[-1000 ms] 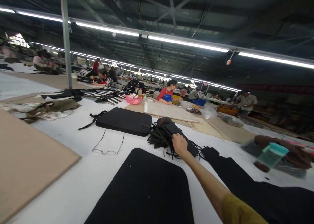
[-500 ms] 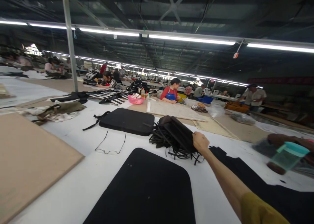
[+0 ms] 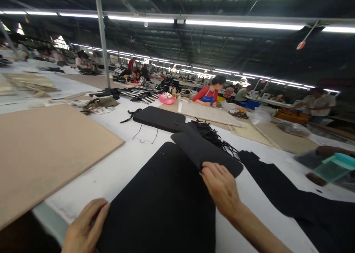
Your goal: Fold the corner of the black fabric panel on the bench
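Note:
A large black padded panel (image 3: 166, 194) with rounded corners lies flat on the white table in front of me. At its left edge, my left hand (image 3: 85, 225) is closed, with thumb and fingertips together on the rim. My right hand (image 3: 222, 186) grips the near edge of a smaller black fabric piece (image 3: 208, 149), holding it tilted over the panel's upper right part. Behind that piece is a heap of thin black straps (image 3: 212, 133), partly covered by it. Another black padded panel (image 3: 158, 118), with a strap at its left end, lies farther back.
Eyeglasses (image 3: 145, 138) lie on the white table (image 3: 124, 171). A large tan board (image 3: 50, 153) is at left. Black fabric (image 3: 288, 194) and a teal-lidded container (image 3: 335, 168) are at right. A person in a red top (image 3: 206, 94) sits across the table.
My right hand has drawn the smaller black piece off the strap heap, toward me over the large panel. My left hand has come into view at the panel's edge. The view has shifted.

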The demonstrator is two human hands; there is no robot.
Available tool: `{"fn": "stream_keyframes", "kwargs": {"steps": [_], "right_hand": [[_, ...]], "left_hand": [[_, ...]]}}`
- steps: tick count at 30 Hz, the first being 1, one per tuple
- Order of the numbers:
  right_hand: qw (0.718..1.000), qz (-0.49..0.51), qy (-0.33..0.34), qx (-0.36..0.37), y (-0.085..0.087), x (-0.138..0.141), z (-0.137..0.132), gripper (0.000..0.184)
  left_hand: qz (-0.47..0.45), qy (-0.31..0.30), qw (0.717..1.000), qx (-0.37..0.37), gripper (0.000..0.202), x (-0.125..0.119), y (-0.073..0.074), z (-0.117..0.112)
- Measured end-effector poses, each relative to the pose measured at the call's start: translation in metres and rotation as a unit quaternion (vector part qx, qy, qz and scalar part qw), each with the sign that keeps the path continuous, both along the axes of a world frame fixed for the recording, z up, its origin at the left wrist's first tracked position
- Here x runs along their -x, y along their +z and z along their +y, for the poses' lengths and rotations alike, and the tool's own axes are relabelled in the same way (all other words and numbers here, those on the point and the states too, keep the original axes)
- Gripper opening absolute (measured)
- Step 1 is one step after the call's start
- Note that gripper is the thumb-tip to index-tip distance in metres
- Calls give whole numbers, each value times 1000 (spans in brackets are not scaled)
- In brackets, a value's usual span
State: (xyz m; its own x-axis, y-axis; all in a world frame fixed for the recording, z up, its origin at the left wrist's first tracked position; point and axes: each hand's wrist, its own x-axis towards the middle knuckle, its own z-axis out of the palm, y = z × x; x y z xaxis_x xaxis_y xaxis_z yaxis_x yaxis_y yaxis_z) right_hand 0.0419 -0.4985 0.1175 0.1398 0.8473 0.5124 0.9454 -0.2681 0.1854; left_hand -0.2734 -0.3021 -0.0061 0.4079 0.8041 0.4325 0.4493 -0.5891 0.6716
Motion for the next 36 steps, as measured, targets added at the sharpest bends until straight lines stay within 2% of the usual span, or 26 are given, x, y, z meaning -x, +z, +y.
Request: {"fn": "stream_keyframes", "kwargs": {"steps": [2, 5, 7, 8, 10, 13, 15, 18, 20, 22, 26, 30, 33, 36], "right_hand": [[998, 34, 44, 29, -33, 33, -11, 19], [994, 70, 57, 54, -81, 67, -23, 23], [994, 85, 50, 45, -101, 80, -31, 23], [993, 99, 46, 42, -106, 85, -35, 22], [987, 142, 46, 53, -104, 92, -44, 23], [970, 216, 57, 100, -81, 92, -56, 16], [960, 254, 36, 110, -65, 85, -56, 11], [956, 269, -41, 110, -55, 69, -40, 15], [957, 257, -83, 110, -58, 59, -20, 19], [957, 250, -100, 109, -64, 51, 2, 31], [954, 255, -105, 121, -74, 42, 40, 40], [946, 275, -113, 133, -74, 38, 58, 23], [948, 275, -87, 131, -62, 42, 56, 7], [965, 242, -38, 96, -42, 59, 36, 15]], "left_hand": [[-9, -6, 1000, -1, 34, 0, 4, -2], [-33, -9, 999, -16, 33, 0, 9, -6], [-40, -14, 999, -26, 33, 1, 10, -9], [-38, -18, 999, -32, 33, 2, 10, -9], [-23, -25, 998, -51, 34, 5, 11, -11], [17, -25, 994, -103, 33, 5, 19, -18], [39, -38, 989, -137, 31, 1, 25, -26], [74, -93, 977, -175, 27, -10, 28, -42], [112, -126, 967, -189, 26, -19, 25, -52], [156, -148, 958, -190, 25, -25, 21, -61], [207, -161, 952, -161, 24, -29, 22, -70], [206, -175, 957, -109, 26, -27, 29, -72], [154, -176, 970, -58, 23, -26, 35, -75], [54, -161, 984, 48, 18, -22, 45, -84]]}}
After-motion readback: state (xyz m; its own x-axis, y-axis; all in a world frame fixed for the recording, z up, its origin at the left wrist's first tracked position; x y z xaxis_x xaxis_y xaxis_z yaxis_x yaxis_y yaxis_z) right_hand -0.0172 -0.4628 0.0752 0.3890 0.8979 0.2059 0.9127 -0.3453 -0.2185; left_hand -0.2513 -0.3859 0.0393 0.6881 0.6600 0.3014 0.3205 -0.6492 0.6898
